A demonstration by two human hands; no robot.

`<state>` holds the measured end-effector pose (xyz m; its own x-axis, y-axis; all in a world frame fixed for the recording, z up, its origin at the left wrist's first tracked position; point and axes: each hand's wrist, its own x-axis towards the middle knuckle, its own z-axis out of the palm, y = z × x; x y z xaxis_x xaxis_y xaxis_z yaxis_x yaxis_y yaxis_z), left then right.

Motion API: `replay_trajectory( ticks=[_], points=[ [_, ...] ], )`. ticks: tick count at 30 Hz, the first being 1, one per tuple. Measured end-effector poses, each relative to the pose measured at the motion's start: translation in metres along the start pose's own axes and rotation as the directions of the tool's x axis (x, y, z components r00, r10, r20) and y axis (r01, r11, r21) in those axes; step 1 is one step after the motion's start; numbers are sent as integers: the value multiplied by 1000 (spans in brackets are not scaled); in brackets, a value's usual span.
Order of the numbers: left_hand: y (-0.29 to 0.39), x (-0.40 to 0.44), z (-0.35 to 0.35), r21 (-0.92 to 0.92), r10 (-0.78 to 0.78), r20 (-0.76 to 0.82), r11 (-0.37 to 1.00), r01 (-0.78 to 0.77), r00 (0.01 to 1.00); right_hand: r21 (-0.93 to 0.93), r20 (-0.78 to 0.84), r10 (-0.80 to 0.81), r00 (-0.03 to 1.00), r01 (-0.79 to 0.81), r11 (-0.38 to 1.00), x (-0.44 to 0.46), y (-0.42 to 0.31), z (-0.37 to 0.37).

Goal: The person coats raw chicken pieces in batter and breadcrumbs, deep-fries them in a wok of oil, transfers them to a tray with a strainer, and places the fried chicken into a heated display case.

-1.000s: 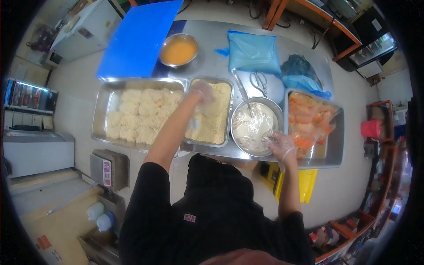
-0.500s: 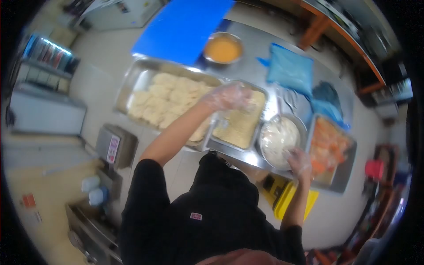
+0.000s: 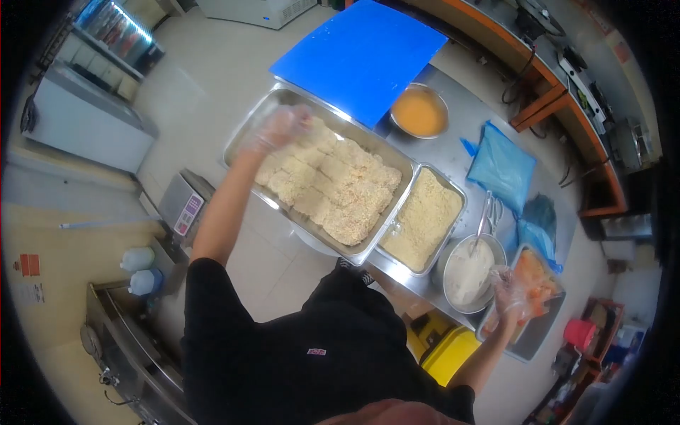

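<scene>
My left hand, in a clear plastic glove, is over the upper left part of a large metal tray. Its fingers are smeared by motion, and anything in them cannot be made out. Several crumb-coated pieces lie in rows in that tray. Beside it, a smaller metal tray holds pale crumbs. A round metal bowl contains white batter and a long-handled utensil. My right hand, also gloved, is at the bowl's right side with its fingers loosely apart and nothing visible in them.
A blue board lies behind the large tray, near a bowl of orange liquid. Blue bags and scissors are on the metal table. A grey tub holds orange bagged contents. Below are a yellow container and a scale.
My left hand has moved from the crumb tray across to the far left of the large tray. The view has turned left. My right hand has shifted from over the batter to the bowl's right side.
</scene>
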<state>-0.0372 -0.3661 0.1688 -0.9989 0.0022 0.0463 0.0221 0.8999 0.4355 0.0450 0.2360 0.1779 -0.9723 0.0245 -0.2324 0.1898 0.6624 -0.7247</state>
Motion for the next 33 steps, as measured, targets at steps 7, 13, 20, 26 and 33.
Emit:
replay_trajectory(
  ticks=[7, 13, 20, 26, 33],
  points=[
    [-151, 9, 101, 375, -250, -95, 888, 267, 964, -134, -24, 54, 998, -57, 989, -12, -21, 7],
    [-230, 8, 192, 829, 236, -212, 558, 47, 948, -447, -54, 47, 997, -66, 892, -30, -14, -8],
    [-207, 13, 170, 903, 65, 207, 372, -217, 976, -421, -111, 121, 986, -157, 893, -45, 8, -23],
    [27, 0, 124, -212, 2, -427, 972, -102, 904, -617, 32, 315, 949, -229, 753, -15, 35, -5],
    [213, -77, 164, -703, 77, 96, 712, 13, 992, -752, 80, 422, 903, -223, 621, 2, 44, 30]
  ],
)
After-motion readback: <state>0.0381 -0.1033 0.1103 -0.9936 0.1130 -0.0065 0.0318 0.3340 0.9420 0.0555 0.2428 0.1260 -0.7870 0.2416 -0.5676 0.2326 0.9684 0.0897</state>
